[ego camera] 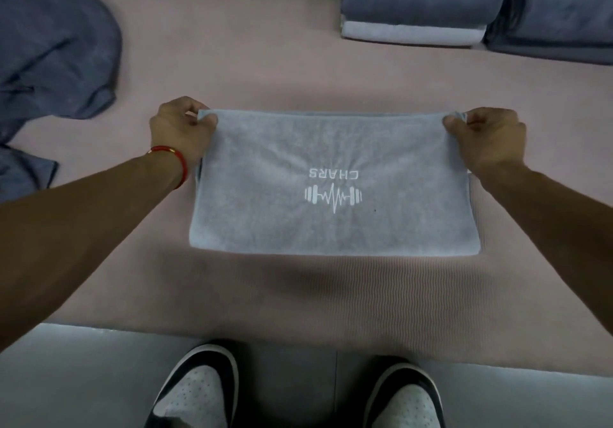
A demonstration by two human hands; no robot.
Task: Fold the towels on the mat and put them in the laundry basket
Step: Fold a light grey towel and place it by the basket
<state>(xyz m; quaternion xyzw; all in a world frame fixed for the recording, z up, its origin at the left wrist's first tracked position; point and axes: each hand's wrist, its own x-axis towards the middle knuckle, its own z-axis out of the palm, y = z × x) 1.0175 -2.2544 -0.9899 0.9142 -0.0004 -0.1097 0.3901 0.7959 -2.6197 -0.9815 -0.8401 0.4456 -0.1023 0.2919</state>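
Bare pink mat lies open beyond the light towel, between the crumpled dark towels at far left and the two folded stacks, one at upper right and another just beside it at the right edge. Both far corners of the light towel are taken up by the left hand and the right hand, whose forearms slant in over the mat on either side of it. Nearer the person, a bare band of mat runs across below the towel to the grey floor, where two shoes stand.
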